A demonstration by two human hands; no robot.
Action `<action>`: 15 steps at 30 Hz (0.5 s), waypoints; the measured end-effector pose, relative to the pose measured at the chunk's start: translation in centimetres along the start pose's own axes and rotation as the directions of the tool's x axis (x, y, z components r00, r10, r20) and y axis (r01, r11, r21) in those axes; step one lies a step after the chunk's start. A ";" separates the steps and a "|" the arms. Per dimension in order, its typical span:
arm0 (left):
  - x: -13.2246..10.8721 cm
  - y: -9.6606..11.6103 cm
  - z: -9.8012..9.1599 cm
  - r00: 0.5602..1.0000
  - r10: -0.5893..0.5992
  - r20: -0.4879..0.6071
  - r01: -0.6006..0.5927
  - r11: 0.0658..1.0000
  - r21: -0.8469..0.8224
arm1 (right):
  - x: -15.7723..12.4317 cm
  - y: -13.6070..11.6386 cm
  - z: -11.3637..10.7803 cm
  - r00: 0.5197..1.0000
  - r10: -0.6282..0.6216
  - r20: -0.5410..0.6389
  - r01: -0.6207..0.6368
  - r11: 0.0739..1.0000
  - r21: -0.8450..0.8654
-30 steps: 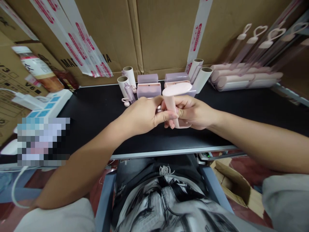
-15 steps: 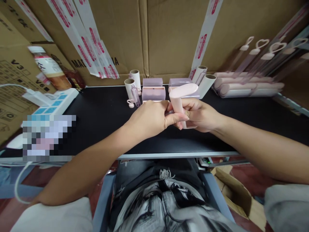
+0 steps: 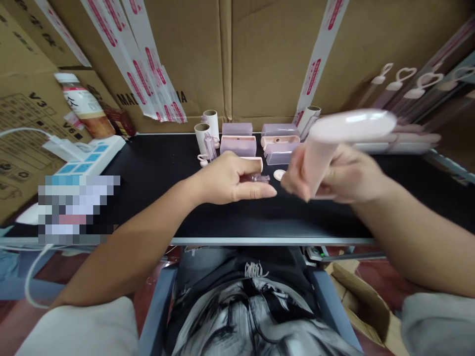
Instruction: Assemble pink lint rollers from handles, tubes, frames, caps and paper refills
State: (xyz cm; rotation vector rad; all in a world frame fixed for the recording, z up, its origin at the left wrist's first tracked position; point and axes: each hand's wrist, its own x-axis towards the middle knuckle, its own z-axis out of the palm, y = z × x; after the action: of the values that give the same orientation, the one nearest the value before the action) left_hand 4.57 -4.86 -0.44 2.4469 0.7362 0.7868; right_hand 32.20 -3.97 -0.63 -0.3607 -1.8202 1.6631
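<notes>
My left hand (image 3: 222, 179) is closed over the black table, with a small clear purplish plastic piece (image 3: 261, 178) poking out between thumb and fingers. My right hand (image 3: 358, 175) grips a pale pink L-shaped plastic part (image 3: 322, 151), whose long rounded top points to the right. That part is blurred by motion. On the table between the hands lies a small round pale pink disc (image 3: 279, 175). Just behind are translucent lilac-lidded pink cases (image 3: 238, 146), one of them partly covered by my left hand. Another opened lilac case (image 3: 280, 153) sits right of these.
White cardboard tubes (image 3: 202, 141) stand at the back, beside small clear lilac pieces. Several pink tubes with heart-shaped loops (image 3: 404, 74) lean at the right. At left are a power strip (image 3: 87, 157), a drink bottle (image 3: 87, 109) and a pixelated object (image 3: 77, 205). A cardboard wall (image 3: 260, 59) closes off the back.
My hands have come apart. The right hand has moved right and up with the pink part, while the left keeps the clear piece. The round disc on the table has come into view.
</notes>
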 end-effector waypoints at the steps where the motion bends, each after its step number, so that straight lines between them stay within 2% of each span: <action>1: 0.0 -0.2 -0.2 0.999 -0.008 -0.043 0.008 1.000 0.004 | 0.1 -0.3 -0.9 0.989 -0.071 -0.130 0.061 0.995 -0.078; 2: 0.0 -0.4 -0.3 0.997 -0.018 -0.078 0.019 1.000 0.008 | 0.3 -0.5 -1.9 0.959 -0.146 -0.244 0.097 0.975 -0.201; 3: 0.0 -0.5 -0.4 0.994 -0.026 -0.110 0.028 0.999 0.016 | 0.5 -0.5 -3.0 0.929 -0.207 -0.307 0.087 0.928 -0.362; 4: 0.0 -0.7 -0.6 0.989 -0.029 -0.145 0.033 0.999 0.026 | 0.7 -0.4 -4.1 0.925 -0.209 -0.317 0.020 0.861 -0.509; 7: -0.2 -0.8 -0.8 0.976 -0.019 -0.218 0.032 0.998 0.060 | 1.2 0.7 -6.8 0.962 -0.077 -0.262 -0.167 0.597 -0.785; 9: -0.4 -0.6 -0.8 0.975 -0.013 -0.222 0.033 0.996 0.087 | 1.4 1.4 -7.5 0.965 -0.012 -0.263 -0.239 0.377 -0.895; 11: -0.5 -0.3 -0.7 0.978 -0.012 -0.210 0.038 0.992 0.120 | 1.5 1.9 -7.6 0.961 0.017 -0.275 -0.273 0.200 -0.941; 15: -0.5 -0.1 -0.5 0.981 0.020 -0.192 0.010 0.988 0.155 | 1.8 2.4 -7.5 0.975 0.021 -0.223 -0.224 0.045 -0.974</action>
State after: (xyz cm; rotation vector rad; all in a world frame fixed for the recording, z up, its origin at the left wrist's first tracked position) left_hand 3.90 -4.92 -0.34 2.5346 0.8939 1.0148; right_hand 34.96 3.37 -2.49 -1.2273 -2.6001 -0.0084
